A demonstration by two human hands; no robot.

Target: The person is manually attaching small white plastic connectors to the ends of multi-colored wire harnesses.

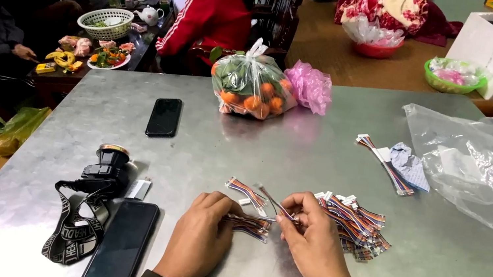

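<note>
Sorting short multicolour wire leads w/ white connectors on the metal bench, judging from the layout. Left hand lay knuckles-up, fingers curled over a small bundle of leads and pinning it to the bench. Right hand pinched a single lead betw. thumb & fingertips, just above that bundle. Another small bunch lay just beyond the hands. Main pile of leads sat touching the right hand's far side; looked like the larger share, so prob. most work left, only a few leads separated. Further set of leads w/ a crumpled paper lay well apart, near a clear plastic bag. Also on bench: two dark phones, headlamp w/ strap, bag of oranges. Other people sat beyond, not involved.
</note>
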